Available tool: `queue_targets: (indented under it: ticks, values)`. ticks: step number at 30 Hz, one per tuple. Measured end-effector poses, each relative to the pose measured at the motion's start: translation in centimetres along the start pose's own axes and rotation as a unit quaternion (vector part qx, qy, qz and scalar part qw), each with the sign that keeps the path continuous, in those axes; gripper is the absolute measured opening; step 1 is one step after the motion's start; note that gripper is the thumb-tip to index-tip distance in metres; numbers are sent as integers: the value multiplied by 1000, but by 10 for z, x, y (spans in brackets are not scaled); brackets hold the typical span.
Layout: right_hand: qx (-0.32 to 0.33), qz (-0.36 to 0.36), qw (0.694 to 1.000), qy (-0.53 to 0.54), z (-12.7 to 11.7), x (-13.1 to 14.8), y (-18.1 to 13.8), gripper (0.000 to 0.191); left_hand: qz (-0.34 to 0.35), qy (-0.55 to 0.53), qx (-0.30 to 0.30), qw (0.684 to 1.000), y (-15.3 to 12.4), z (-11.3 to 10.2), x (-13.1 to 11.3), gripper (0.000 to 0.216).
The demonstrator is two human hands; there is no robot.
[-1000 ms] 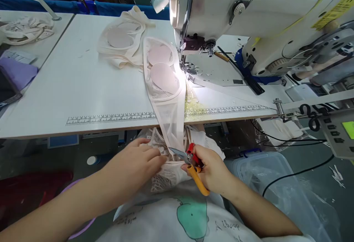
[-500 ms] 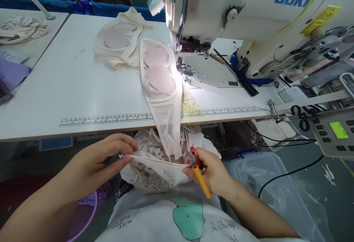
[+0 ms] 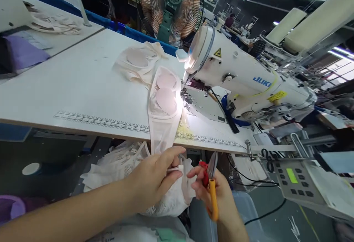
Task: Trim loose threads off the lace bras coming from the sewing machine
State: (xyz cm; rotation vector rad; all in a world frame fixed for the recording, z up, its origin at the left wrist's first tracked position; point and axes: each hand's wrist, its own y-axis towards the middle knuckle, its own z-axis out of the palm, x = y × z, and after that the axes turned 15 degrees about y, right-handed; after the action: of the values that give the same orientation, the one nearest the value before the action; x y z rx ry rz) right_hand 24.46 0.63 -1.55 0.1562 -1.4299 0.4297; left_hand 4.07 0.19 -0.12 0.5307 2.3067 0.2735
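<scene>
My left hand (image 3: pixel 159 173) is closed, thumb and fingers pinching the edge of a cream lace bra (image 3: pixel 166 201) below the table's front edge. My right hand (image 3: pixel 217 192) is wrapped around scissors (image 3: pixel 212 197) with an orange handle, blades pointing up. A red part (image 3: pixel 204 173) shows beside the blade; whether it belongs to the scissors is unclear. The right fingertips are close to the bra's edge, and I cannot tell if they touch it. Another bra (image 3: pixel 166 102) with pale pink cups lies by the needle, its end hanging over the table edge behind my left hand.
A white sewing machine (image 3: pixel 235 76) stands on the white table (image 3: pixel 83 87), which has a printed ruler (image 3: pixel 110 122) along its front. Another bra (image 3: pixel 138 61) lies further back. At the right is a control panel (image 3: pixel 297 179); a fan (image 3: pixel 168 9) stands behind.
My view has tilted up and turned, showing the fan and room. My left hand has come closer to my right hand along the bra's edge. The scissors now point more upright.
</scene>
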Motion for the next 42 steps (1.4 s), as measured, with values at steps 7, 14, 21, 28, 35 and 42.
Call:
queue_targets:
  ticks: [7,14,21,28,35,42]
  values:
    - [19,-97,993,57,18,23,24,19,22,-31,25,999,8,12,-6,42]
    - [-1,-118,992,39,20,19,30,20,-182,-177,215,943,20,6,-4,20]
    - [141,-43,988,-37,-5,24,35,46,-206,-306,265,891,27,1,6,30]
    - [277,31,930,-238,-23,23,26,67,-232,-319,280,875,28,-4,19,29]
    - [239,7,921,-308,-16,18,21,68,-256,-300,289,872,30,-9,18,27]
    - [236,6,917,-322,-19,13,20,67,-262,-311,280,869,30,-7,21,27]
